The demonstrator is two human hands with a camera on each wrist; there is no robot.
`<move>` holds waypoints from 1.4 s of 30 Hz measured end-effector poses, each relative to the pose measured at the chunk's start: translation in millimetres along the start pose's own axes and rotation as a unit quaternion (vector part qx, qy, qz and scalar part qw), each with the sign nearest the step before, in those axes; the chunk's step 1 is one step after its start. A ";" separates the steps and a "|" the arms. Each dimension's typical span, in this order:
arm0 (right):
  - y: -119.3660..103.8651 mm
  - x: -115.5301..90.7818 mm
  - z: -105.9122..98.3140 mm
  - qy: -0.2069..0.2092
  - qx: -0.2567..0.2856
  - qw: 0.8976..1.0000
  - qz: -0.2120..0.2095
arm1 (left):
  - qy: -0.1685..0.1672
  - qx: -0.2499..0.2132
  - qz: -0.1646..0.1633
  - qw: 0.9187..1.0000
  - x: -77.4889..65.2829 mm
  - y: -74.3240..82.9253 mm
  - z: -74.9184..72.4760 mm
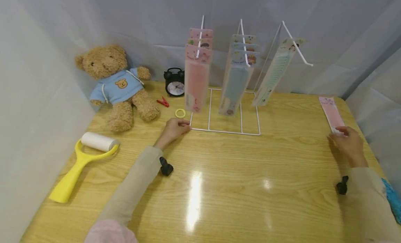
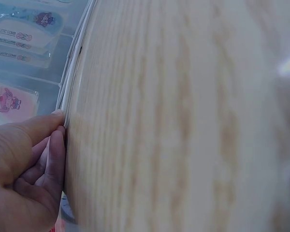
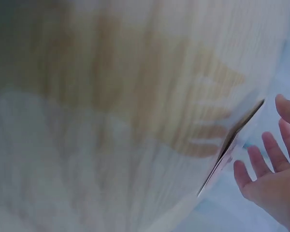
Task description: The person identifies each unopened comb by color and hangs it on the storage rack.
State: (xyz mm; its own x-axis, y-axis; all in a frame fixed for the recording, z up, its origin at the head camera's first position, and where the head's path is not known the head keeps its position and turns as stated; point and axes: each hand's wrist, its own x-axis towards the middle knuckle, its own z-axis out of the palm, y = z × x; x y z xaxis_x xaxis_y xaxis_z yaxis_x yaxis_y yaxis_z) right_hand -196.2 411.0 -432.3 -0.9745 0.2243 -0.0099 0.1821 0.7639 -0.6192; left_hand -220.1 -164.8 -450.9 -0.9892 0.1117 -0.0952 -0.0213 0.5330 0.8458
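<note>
My left hand [image 1: 175, 128] holds the front left corner of a white wire display rack [image 1: 225, 132], its thumb and fingers pinching the wire in the left wrist view. From the rack's hooks hang pink comb packets [image 1: 197, 79], blue comb packets [image 1: 237, 83] and a pale green packet [image 1: 275, 74]. Some labels in the left wrist view read "PLASTIC COMB". At the far right, a pink packet [image 1: 332, 112] lies on the table. My right hand [image 1: 349, 145] is over its near end; in the right wrist view the fingers [image 3: 258, 162] are spread and apart from the packet.
A teddy bear [image 1: 117, 84] in a blue top sits at the back left, beside a black alarm clock [image 1: 175, 86]. Near them lie a red clip [image 1: 163, 102] and a yellow ring [image 1: 180, 113]. A yellow-handled roller [image 1: 75, 166] lies at left; something blue [image 1: 391, 199] is at the right edge.
</note>
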 end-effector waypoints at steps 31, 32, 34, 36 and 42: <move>18.2 10.2 -29.3 -0.166 -0.039 0.981 0.094 | -0.003 0.003 -0.006 1.000 1.5 2.2 -0.9; 19.9 10.8 -29.1 -0.168 -0.030 0.981 0.094 | -0.003 0.004 -0.006 1.000 1.2 2.7 -1.0; 21.6 11.0 -29.3 -0.171 -0.022 0.981 0.088 | -0.003 0.003 -0.007 1.000 0.3 3.9 -1.0; 21.9 10.5 -29.4 -0.172 -0.015 0.982 0.076 | -0.003 0.006 -0.005 1.000 -0.7 4.6 -0.9; 17.4 10.1 -29.0 -0.146 -0.053 0.987 0.036 | -0.001 0.005 -0.006 1.000 -1.4 4.7 -0.5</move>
State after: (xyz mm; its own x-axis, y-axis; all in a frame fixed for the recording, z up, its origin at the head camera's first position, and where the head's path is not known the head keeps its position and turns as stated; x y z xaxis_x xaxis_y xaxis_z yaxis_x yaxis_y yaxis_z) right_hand -199.1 444.1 -420.4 -0.9521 0.1091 -0.2858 0.2503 0.8150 -0.5227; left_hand -218.9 -162.9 -446.5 -0.9886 0.1068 -0.1057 -0.0310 0.5432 0.8390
